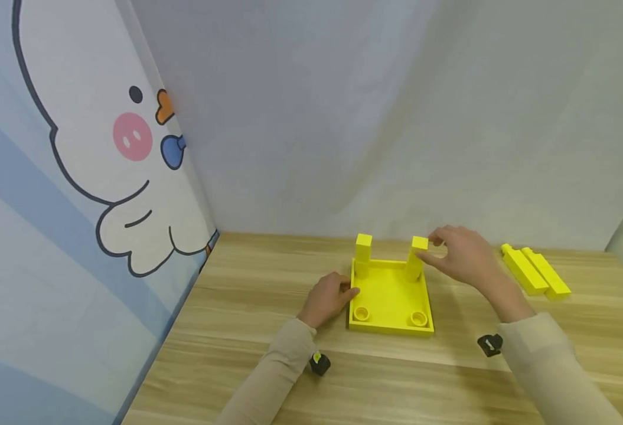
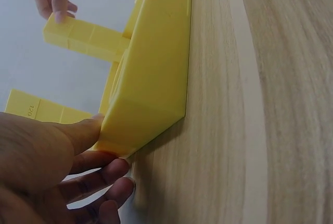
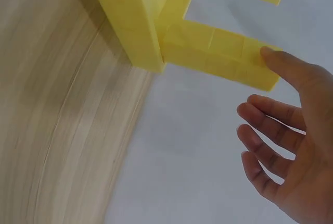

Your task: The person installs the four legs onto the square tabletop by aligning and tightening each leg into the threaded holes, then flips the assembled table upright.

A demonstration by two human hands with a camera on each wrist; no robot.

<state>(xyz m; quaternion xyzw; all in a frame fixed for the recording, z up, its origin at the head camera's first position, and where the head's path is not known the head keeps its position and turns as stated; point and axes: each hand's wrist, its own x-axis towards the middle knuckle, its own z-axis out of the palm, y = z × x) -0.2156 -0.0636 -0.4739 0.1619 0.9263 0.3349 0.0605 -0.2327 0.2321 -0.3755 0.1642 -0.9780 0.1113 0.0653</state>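
A square yellow tray-like base [image 1: 391, 295] with low walls lies on the wooden table. Two yellow square posts stand upright at its far corners, the left post [image 1: 363, 251] and the right post [image 1: 416, 260]. Round sockets show at the near corners, among them the near-left socket [image 1: 361, 313]. My left hand [image 1: 328, 300] pinches the base's left wall, thumb on the rim and fingers outside. With its thumb, my right hand [image 1: 462, 257] touches the right post near the top; in the right wrist view the other fingers [image 3: 270, 122] are spread apart from it.
Two loose yellow posts, one [image 1: 524, 270] beside another [image 1: 547, 274], lie side by side on the right of the table [image 1: 258, 271]. A pale curtain [image 1: 300, 118] hangs behind, and a cartoon-printed sheet [image 1: 77, 236] borders the left side. Small black objects [image 1: 490, 345] sit by the wrists.
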